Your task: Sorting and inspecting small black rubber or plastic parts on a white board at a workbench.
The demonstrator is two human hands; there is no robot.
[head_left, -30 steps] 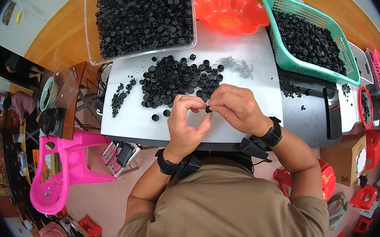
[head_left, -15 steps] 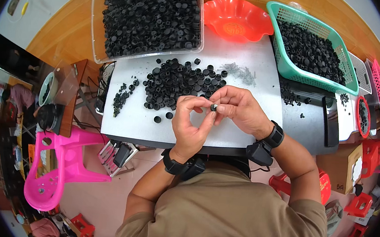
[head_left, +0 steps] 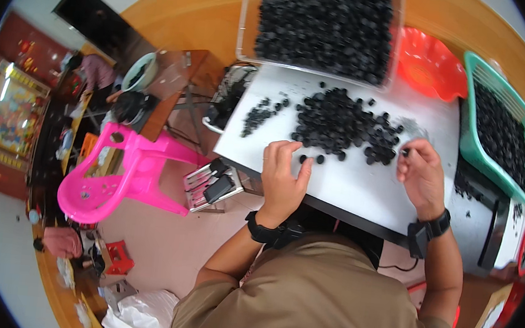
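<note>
A heap of small round black caps (head_left: 336, 117) lies on the white tabletop (head_left: 361, 192). My left hand (head_left: 283, 182) is over the near left part of the table. Its fingers are apart and hold nothing, and two loose caps (head_left: 320, 159) lie by its thumb and fingertips. To the right of the heap, my right hand (head_left: 424, 179) pinches a small black cap (head_left: 406, 152) between thumb and fingers. A smaller cluster of tiny black parts (head_left: 257, 118) sits left of the heap. Fine grey metallic-looking pieces (head_left: 410, 126) are scattered beyond my right hand.
A clear bin (head_left: 318, 73) full of black caps stands at the back, beside a red scalloped bowl (head_left: 433, 70). At right is a green basket (head_left: 468, 130) of black parts. A pink plastic chair (head_left: 112, 181) and a distant person (head_left: 97, 75) are at left.
My hands have parted: the left has let go of the black piece they both held, and the right has moved away to the right with it. The view has swung left.
</note>
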